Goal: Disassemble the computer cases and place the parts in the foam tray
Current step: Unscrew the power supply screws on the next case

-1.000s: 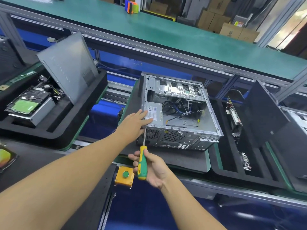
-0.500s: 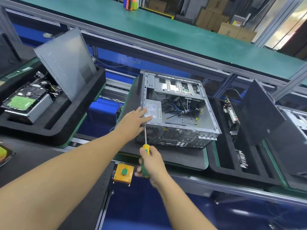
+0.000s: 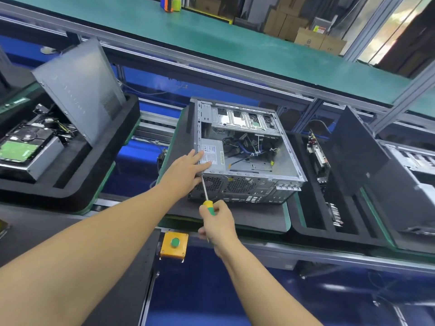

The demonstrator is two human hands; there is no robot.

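Now the right hand, turned knuckles-up since a second ago, grips the green-and-yellow screwdriver, tip at the near-left corner of the open grey metal computer case; the left hand still lies flat on top.

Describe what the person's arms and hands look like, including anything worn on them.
Both arms are bare as far as the picture shows: no sleeve appears on the left forearm or the right forearm. The left hand and right hand are ungloved. No watch, bracelet, wrist strap or ring is visible on either.
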